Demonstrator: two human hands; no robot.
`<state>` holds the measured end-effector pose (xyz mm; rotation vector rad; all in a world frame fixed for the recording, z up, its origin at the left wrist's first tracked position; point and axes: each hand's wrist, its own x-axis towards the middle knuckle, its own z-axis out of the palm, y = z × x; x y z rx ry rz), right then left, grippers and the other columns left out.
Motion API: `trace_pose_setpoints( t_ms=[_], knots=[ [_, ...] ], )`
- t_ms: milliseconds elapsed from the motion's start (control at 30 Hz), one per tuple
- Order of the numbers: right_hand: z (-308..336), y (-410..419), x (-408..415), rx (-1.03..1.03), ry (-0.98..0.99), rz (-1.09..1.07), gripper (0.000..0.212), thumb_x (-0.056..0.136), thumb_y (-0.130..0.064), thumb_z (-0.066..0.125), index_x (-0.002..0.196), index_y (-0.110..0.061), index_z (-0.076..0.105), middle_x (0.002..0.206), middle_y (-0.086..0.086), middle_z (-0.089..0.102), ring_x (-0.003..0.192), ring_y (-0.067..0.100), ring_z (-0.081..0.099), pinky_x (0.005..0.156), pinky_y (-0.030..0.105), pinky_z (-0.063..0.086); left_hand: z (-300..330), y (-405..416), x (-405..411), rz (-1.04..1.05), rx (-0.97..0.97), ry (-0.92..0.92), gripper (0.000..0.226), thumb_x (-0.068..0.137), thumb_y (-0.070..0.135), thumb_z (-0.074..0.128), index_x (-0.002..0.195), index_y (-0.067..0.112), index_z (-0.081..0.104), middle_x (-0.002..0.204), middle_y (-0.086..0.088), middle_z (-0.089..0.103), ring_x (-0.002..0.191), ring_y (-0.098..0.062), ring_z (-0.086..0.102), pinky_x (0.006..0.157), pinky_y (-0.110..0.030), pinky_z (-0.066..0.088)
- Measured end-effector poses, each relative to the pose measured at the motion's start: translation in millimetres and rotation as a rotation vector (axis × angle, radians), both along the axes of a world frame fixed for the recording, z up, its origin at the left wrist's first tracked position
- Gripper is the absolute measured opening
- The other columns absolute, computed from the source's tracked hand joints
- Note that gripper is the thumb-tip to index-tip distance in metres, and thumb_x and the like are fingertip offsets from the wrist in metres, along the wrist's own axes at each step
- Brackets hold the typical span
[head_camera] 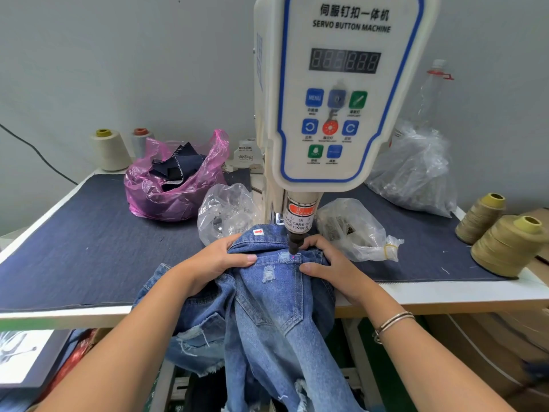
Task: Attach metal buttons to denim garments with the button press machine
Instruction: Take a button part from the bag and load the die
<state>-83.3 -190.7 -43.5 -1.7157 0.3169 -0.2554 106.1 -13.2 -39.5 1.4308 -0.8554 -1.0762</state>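
Left hand (221, 258) grips a bunched fold of the light-blue distressed denim garment (267, 292), fingers curled over the fabric, thumb lying flat along the top. Right hand (329, 266) holds the opposite side likewise, thumb pressed on the denim, fingers wrapped behind the fold. Between the hands, the black punch tip (292, 245) of the white servo button press machine (335, 93) sits just above the waistband; a small red laser dot (292, 256) marks the cloth. Garment hangs over the front edge of the dark-blue cloth-covered table (89, 248). Clear plastic bags (353, 230) flank the machine; pink plastic bag of dark scraps (175, 179) behind left; khaki thread cones (505, 245) at right
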Motion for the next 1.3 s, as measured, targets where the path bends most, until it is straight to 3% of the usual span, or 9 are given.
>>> trace_pose_setpoints(
  t_ms=[533,633,733,933,1033,1167,1233,1300],
  knots=[
    [0,0,-1,-0.047,0.005,0.005,0.035,0.063,-0.043,0.073,0.093,-0.036,0.057,0.089,-0.028,0.060,0.087,-0.005,0.056,0.078,0.014,0.046,0,0,1,0.005,0.024,-0.039,0.059,0.068,0.035,0.076,0.124,0.024,0.059,0.118,0.003,0.069,0.109,-0.015,0.065,0.089,-0.026,0.048],
    [1,0,-1,-0.056,0.006,0.003,0.036,0.064,-0.043,0.073,0.094,-0.034,0.056,0.089,-0.029,0.060,0.086,-0.007,0.056,0.076,0.012,0.045,1,0,1,0.000,0.018,-0.032,0.049,0.073,0.028,0.074,0.121,0.024,0.061,0.116,0.002,0.070,0.107,-0.015,0.066,0.084,-0.020,0.050],
    [2,1,-1,-0.062,0.003,0.003,0.033,0.064,-0.043,0.073,0.092,-0.037,0.057,0.089,-0.029,0.059,0.085,-0.007,0.056,0.076,0.012,0.045,1,0,0,0.004,0.027,-0.040,0.050,0.074,0.027,0.072,0.122,0.022,0.061,0.117,0.000,0.070,0.108,-0.018,0.066,0.088,-0.025,0.049],
    [1,-1,-2,-0.069,-0.020,0.020,0.030,0.065,-0.041,0.073,0.091,-0.039,0.058,0.091,-0.026,0.060,0.086,-0.005,0.056,0.075,0.012,0.045,4,-5,-5,0.039,0.036,-0.055,0.050,0.072,0.027,0.073,0.120,0.022,0.062,0.113,0.002,0.072,0.104,-0.016,0.068,0.085,-0.025,0.049],
    [0,0,-3,-0.069,-0.025,0.003,0.035,0.063,-0.043,0.073,0.094,-0.036,0.056,0.098,-0.014,0.059,0.086,-0.003,0.056,0.076,0.014,0.045,4,-9,-6,0.052,0.066,-0.107,0.044,0.075,0.021,0.076,0.116,0.026,0.064,0.108,0.007,0.073,0.100,-0.010,0.068,0.082,-0.022,0.049],
    [6,8,-6,-0.243,0.011,-0.060,0.041,0.068,-0.043,0.072,0.101,-0.029,0.052,0.112,-0.002,0.050,0.098,-0.007,0.050,0.088,0.010,0.038,3,-10,-6,0.049,0.093,-0.119,0.040,0.078,0.017,0.076,0.114,0.029,0.064,0.107,0.009,0.073,0.099,-0.010,0.069,0.079,-0.020,0.050],
    [12,11,-12,-0.391,0.010,-0.077,0.035,0.079,-0.029,0.075,0.105,-0.034,0.051,0.121,0.000,0.047,0.111,-0.005,0.046,0.096,0.010,0.035,3,-9,-6,0.050,0.094,-0.123,0.039,0.080,0.015,0.075,0.114,0.029,0.064,0.108,0.009,0.073,0.100,-0.009,0.068,0.080,-0.020,0.049],
    [24,8,-22,-0.460,-0.107,-0.203,0.031,0.084,-0.016,0.071,0.102,-0.036,0.056,0.115,0.000,0.055,0.103,0.000,0.054,0.090,0.011,0.041,3,-8,-6,0.043,0.089,-0.120,0.036,0.083,0.011,0.073,0.113,0.030,0.064,0.108,0.009,0.073,0.099,-0.009,0.068,0.075,-0.014,0.050]
  ],
)
